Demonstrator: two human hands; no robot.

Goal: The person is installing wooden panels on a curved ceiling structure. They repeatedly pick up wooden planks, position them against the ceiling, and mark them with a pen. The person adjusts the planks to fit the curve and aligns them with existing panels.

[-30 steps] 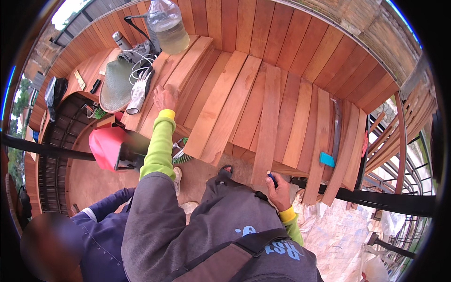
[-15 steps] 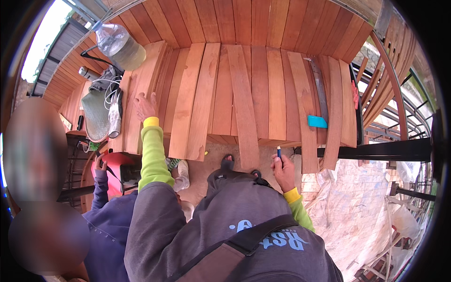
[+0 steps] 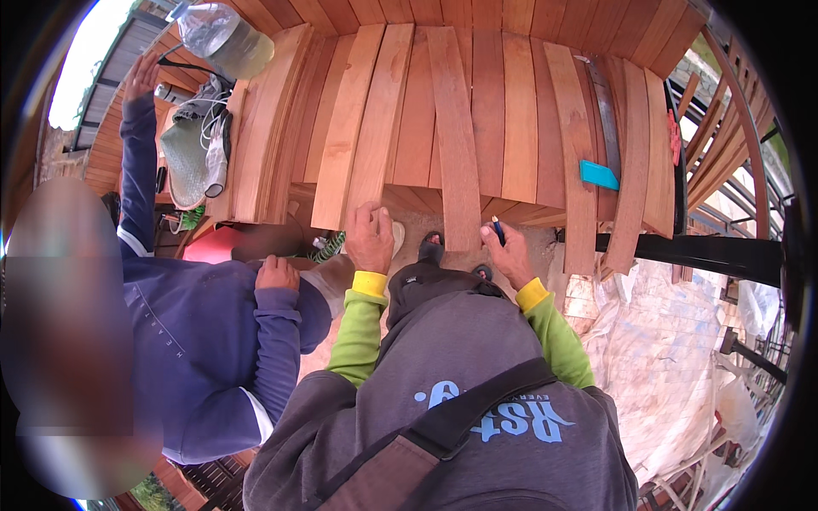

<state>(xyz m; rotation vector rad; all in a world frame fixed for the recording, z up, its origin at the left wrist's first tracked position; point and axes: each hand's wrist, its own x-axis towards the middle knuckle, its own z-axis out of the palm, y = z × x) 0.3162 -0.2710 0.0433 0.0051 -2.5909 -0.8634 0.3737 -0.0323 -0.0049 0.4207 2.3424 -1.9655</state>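
My left hand (image 3: 369, 238) has curled fingers on the near end of a pale wooden plank (image 3: 381, 145), one of a light pair lying on the slatted wooden bench (image 3: 518, 128). My right hand (image 3: 507, 254) grips a dark blue pencil (image 3: 498, 228), its thumb close beside the end of a narrow reddish plank (image 3: 453, 136) that overhangs the bench. More loose planks lie to the right, with a teal rectangular object (image 3: 599, 174) and a long grey metal strip (image 3: 601, 94) among them.
A co-worker in navy (image 3: 192, 341) is close on my left, one hand raised near a water jug (image 3: 226, 43). A bag, cables and gloves (image 3: 192, 145) crowd the bench's left. A black beam (image 3: 699, 260) crosses at right, above pale sheeting (image 3: 639, 358).
My left hand has moved from the left plank stack down and right onto a light plank's end. The co-worker's arm has risen toward the jug. The view has shifted, bench higher in frame.
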